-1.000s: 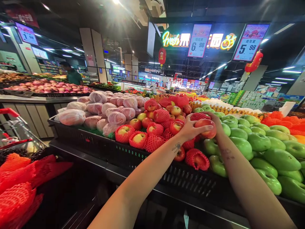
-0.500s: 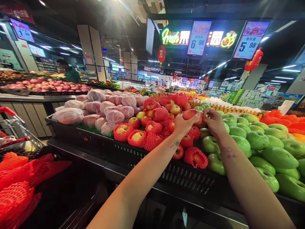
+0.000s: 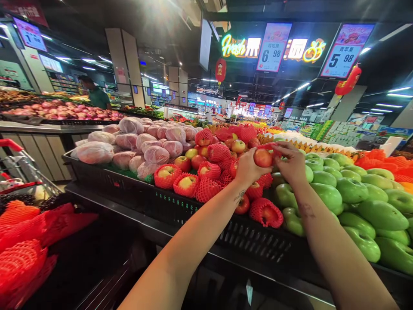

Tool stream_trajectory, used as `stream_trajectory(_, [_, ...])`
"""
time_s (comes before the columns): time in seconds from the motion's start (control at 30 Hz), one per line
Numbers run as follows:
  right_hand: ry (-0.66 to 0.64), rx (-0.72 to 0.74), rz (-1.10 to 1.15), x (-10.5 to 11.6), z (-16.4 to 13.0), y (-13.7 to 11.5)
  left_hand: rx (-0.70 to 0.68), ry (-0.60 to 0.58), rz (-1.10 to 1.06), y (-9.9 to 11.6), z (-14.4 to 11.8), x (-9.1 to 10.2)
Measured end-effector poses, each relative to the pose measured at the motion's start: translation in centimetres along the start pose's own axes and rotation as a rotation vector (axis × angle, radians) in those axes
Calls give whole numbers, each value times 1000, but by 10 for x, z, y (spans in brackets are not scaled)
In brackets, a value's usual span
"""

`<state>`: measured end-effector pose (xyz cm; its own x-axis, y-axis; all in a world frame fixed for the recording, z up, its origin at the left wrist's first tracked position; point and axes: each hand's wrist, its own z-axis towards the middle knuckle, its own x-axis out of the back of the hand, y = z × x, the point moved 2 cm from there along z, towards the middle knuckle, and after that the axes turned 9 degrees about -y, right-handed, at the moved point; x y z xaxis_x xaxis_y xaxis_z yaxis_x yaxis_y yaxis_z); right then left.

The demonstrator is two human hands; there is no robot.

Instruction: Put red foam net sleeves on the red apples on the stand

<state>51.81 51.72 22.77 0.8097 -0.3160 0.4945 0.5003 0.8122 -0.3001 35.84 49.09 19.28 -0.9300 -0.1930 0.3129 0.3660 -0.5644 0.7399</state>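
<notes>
Just right of the frame's centre, the left hand (image 3: 247,168) is clenched round a red apple (image 3: 263,157), holding it up above the fruit display, while the right hand (image 3: 290,163) meets it from the right with its fingers (image 3: 280,148) curled over the apple's top and pinching a scrap of red foam net (image 3: 270,147) that lies against the fruit; both forearms reach up from the bottom edge of the frame. Directly below and to the left of the held apple sits a heap of red apples (image 3: 206,172), many sleeved in the same red netting, piled in a black crate (image 3: 200,215) that runs across the middle of the frame. Right of the hands, green apples (image 3: 351,193) fill the display out to the right edge, touching the red pile where the two meet. Left of the red apples, toward centre left, lie pale fruits wrapped in clear film (image 3: 145,144). In the lower left corner, loose red nets (image 3: 29,245) are bunched together, with a red trolley handle (image 3: 11,144) above them at the left edge. In the upper right, hanging price signs (image 3: 346,54) glow, and at upper left a person in a green top (image 3: 97,94) stands behind another fruit bench (image 3: 38,129)
</notes>
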Motion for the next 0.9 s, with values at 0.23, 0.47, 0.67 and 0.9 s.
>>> stream_trajectory(0.23, [-131, 184, 81, -8, -5, -37, 126, 164, 169, -4, 0, 1])
stream_trajectory(0.47, [-130, -274, 553, -11, -3, -15, 55, 202, 139, -13, 5, -3])
stream_trajectory(0.67, [-137, -727, 813, -14, -7, 16, -59, 184, 184, -4, 2, -1])
stream_trajectory(0.9, [-590, -671, 916, -26, -12, -5, -268, 193, 88, 4, 2, 4])
